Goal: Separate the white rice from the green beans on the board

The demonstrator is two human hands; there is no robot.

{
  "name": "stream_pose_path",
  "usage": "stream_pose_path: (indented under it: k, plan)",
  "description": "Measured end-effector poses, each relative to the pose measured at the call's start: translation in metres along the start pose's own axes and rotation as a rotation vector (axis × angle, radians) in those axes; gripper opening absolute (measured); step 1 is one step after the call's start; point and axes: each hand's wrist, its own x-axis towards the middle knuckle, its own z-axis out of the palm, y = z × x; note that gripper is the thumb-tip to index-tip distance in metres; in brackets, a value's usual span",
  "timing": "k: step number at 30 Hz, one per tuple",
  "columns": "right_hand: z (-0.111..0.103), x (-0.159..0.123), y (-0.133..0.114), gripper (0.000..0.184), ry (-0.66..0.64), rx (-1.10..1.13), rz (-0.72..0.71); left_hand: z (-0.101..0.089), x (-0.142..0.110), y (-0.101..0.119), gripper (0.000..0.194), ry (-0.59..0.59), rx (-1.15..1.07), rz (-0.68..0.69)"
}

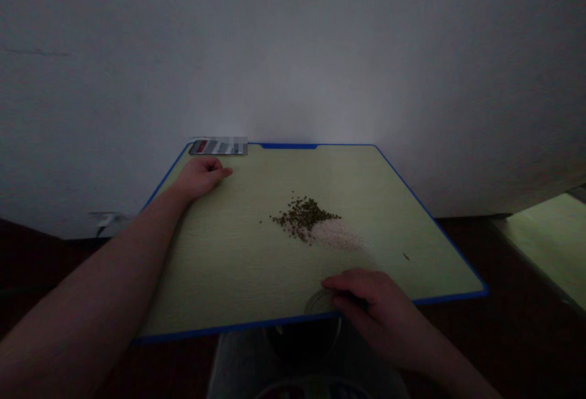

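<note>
On the pale board table, a loose pile of small dark green-brown grains meets a heap of fine whitish grains. My left hand rests at the far left of the tabletop, fingers curled in, with nothing visible in it. Down at the front edge, my right hand pinches the rim of a clear round bowl. Part of this bowl shows above the table edge and the rest hangs below it in the dark, so its contents cannot be made out.
A phone with a lit screen lies at the back left corner. A thin brown sliver is on the right of the tabletop. Behind stands a grey-white wall; a plug shows low on the left. Another pale surface is at far right.
</note>
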Motion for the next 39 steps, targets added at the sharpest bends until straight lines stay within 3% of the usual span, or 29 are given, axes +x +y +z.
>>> stream_pose_path:
  k: [5, 8, 11, 17, 26, 39]
  plan:
    - [0.005, 0.0, 0.002, 0.025, 0.149, -0.094, -0.091, 0.001, 0.002, -0.002, 0.034, 0.015, 0.014, 0.011]
    - [0.016, 0.003, 0.0, 0.031, 0.242, -0.318, -0.261, 0.001, 0.002, -0.003, 0.034, 0.01, 0.009, 0.023]
    - [0.029, 0.006, -0.002, 0.039, 0.24, -0.519, -0.373, 0.0, 0.001, -0.002, 0.034, 0.009, 0.003, 0.024]
    - [0.024, 0.011, 0.009, 0.043, 0.275, -0.644, -0.298, 0.001, 0.0, -0.001, 0.033, 0.005, -0.01, 0.013]
    - [0.009, 0.024, 0.022, 0.029, 0.372, -0.43, -0.324, 0.0, 0.0, 0.001, 0.032, 0.003, 0.024, 0.01]
    - [0.009, 0.025, 0.02, 0.028, 0.312, -0.306, -0.397, 0.0, 0.0, 0.0, 0.033, 0.016, 0.021, 0.005]
